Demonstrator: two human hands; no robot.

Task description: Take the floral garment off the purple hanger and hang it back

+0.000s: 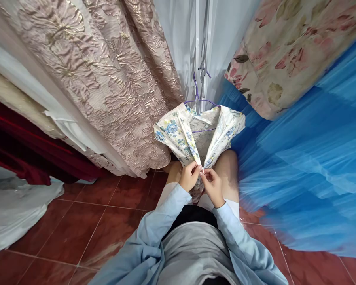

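A white shirt [184, 136] printed with blue and yellow flowers hangs on a purple wire hanger [196, 93] in front of my legs. Its collar lies apart in a V, and the two front edges come together low on the chest. My left hand [190, 175] pinches one front edge at that point. Fingertips almost touching it, my right hand [212, 185] pinches the other edge. A small pale bit shows between the fingertips, too small to make out. The lower part of the shirt is partly hidden behind my hands.
Behind the hanger stands a white metal rail [206, 43]. Pink-gold brocade cloth [115, 79] hangs close on the left, with dark red velvet [26, 146] farther out. To the right hang blue tulle [308, 170] and floral fabric [284, 59]. Red tiles [106, 221] cover the floor.
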